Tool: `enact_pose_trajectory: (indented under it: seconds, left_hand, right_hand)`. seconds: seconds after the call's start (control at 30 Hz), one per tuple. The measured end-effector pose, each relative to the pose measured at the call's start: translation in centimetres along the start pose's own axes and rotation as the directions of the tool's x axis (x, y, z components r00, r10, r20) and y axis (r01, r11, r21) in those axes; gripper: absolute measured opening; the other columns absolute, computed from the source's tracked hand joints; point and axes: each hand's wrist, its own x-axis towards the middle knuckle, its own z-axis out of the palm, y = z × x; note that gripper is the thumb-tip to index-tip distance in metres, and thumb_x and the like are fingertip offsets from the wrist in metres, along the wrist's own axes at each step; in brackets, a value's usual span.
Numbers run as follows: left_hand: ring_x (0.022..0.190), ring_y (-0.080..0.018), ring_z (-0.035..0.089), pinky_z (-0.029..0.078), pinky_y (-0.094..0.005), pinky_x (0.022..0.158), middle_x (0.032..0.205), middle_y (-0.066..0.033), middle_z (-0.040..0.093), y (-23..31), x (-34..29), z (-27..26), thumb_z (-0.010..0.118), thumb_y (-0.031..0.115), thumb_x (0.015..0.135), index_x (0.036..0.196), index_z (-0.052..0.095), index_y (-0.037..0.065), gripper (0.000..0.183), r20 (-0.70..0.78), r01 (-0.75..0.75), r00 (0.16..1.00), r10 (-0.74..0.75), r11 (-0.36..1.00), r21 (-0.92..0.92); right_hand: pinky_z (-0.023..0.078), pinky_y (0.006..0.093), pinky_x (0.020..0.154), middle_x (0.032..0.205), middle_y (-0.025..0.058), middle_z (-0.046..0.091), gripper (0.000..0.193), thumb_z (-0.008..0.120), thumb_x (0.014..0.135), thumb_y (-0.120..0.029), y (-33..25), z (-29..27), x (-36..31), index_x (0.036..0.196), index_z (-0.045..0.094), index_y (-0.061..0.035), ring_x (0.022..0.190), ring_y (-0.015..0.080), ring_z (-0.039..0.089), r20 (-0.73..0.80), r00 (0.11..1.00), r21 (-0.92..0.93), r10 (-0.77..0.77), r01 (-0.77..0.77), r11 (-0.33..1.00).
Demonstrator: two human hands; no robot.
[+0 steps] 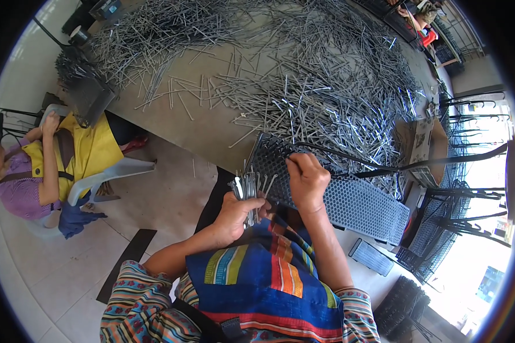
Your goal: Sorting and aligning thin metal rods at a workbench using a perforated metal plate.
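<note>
My left hand is wrapped round a bundle of thin metal rods, their ends sticking up above the thumb, a few fanned out to the right. My right hand is closed, knuckles up, over the left part of a long grey perforated board. What its fingers pinch, if anything, is hidden beneath them. Several dark rod ends stand close together at the board's left end, beside the right hand's fingertips. The holes to the right show no rods in them.
A large heap of loose metal rods covers much of the table. A cardboard box stands at its right, near black racks. A co-worker in yellow sits at the left. A smaller board lies lower right.
</note>
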Motion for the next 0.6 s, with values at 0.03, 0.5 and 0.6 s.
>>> enact_pose_trajectory:
  seconds: [0.03, 0.5, 0.6]
  left_hand:
    - [0.067, -0.0202, 0.065, 0.052, -0.0311, 0.06, 0.08, -0.0133, 0.068, 0.0, 0.0, 0.0, 0.064, -0.001, 0.083, 0.096, 0.061, 0.0, 0.013, -0.002, 0.0, 1.0, 0.0, 1.0, 0.001]
    - [0.074, -0.0229, 0.067, 0.053, -0.0343, 0.061, 0.087, -0.0149, 0.068, 0.7, -0.2, 0.9, 0.064, 0.006, 0.086, 0.1, 0.061, 0.001, 0.015, 0.148, 0.198, 0.972, -0.18, 0.974, -0.112]
    - [0.074, -0.0225, 0.068, 0.054, -0.032, 0.059, 0.085, -0.0143, 0.068, 0.9, -0.6, 1.1, 0.064, 0.002, 0.084, 0.099, 0.062, -0.002, 0.016, 0.002, 0.086, 0.996, -0.087, 0.987, -0.137]
  right_hand:
    - [0.048, 0.0293, 0.055, 0.074, 0.0075, 0.063, 0.01, 0.072, 0.074, 0.0, -0.1, 0.1, 0.0, 0.081, 0.067, -0.0054, 0.06, 0.0251, 0.062, 0.0, 1.0, 0.002, 0.001, -0.001, 1.0]
    - [0.038, 0.0186, 0.045, 0.071, 0.0063, 0.065, 0.008, 0.064, 0.082, 0.006, -0.6, -1.5, -2.9, 0.09, 0.064, 0.0036, 0.048, 0.007, 0.052, 0.55, 0.699, 0.65, 0.456, -0.702, 0.292]
    - [0.037, 0.0187, 0.043, 0.071, 0.0063, 0.065, 0.006, 0.064, 0.082, 0.006, -0.1, -1.9, -3.1, 0.086, 0.062, 0.0015, 0.048, 0.0061, 0.051, 0.356, 0.733, 0.729, 0.579, -0.605, 0.319]
